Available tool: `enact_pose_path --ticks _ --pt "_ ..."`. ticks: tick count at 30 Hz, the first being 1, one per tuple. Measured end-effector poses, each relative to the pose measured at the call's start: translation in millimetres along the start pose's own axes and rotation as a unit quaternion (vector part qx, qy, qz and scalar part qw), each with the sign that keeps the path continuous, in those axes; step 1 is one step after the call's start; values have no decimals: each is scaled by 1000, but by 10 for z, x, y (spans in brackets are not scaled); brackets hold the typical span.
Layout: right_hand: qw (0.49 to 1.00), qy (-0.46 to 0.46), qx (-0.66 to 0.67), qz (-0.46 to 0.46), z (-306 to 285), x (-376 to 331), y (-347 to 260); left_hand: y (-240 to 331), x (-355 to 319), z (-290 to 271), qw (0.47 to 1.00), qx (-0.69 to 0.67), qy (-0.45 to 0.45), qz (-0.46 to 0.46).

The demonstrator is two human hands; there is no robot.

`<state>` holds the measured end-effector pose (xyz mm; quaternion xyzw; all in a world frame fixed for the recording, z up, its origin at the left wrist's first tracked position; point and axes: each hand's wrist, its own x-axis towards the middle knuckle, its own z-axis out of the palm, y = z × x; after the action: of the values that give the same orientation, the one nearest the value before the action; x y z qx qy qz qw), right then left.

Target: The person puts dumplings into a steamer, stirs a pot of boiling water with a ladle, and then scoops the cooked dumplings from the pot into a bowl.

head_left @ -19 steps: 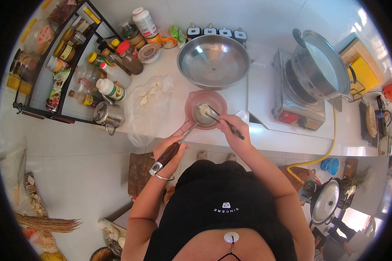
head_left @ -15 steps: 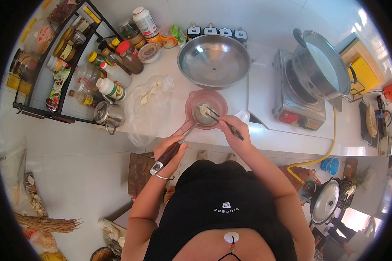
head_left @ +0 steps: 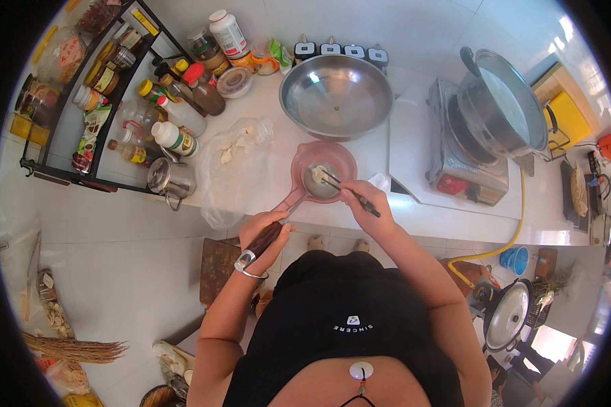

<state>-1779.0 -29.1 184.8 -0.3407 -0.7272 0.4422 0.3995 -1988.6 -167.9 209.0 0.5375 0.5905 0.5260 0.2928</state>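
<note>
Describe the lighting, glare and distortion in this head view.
Head view: bright, even daylight; glare streaks on the steel bowl and the pot lid. Fisheye bends the counter edge and shelf rack toward a black rim. The left hand and right hand are sharp at centre; detail softens near the edges.

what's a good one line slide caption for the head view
Left hand holds a ladle over a pink bowl while right hand works chopsticks in it.

ladle point(head_left: 319, 182) contents too small to tell | chopsticks point(head_left: 349, 192) tips blurred | ladle grip hidden in left hand point(head_left: 265, 236) | rack point(head_left: 61, 102) cut off by rim
</note>
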Motion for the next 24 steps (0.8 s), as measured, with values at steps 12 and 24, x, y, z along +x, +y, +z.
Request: enact_pose_path --ticks 12,24 --pt "999 32 13 -9 -44 112 106 -98 104 78 1000 14 -4 5" --pt "886 181 327 275 -244 60 395 -48 205 89 996 -10 27 -83"
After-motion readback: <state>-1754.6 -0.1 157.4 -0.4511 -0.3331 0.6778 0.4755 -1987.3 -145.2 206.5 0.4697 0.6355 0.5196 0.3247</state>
